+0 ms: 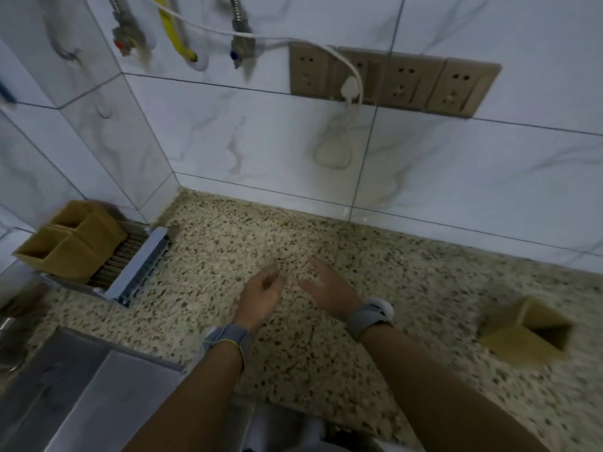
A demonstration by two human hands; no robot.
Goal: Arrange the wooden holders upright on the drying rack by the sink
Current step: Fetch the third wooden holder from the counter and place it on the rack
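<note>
Speckled stone bench fills the lower frame. Marble-look wall tiles behind. Row of tan sockets upper centre-right, white plug inserted, cord coiled below. Two valves and yellow hose upper left.

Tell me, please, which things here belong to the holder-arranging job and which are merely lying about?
Job:
- two wooden holders standing on the drying rack
- wooden holder lying on the counter
- empty left hand and right hand

Lying about:
- wall sockets
- white cable
- pipe valves
</note>
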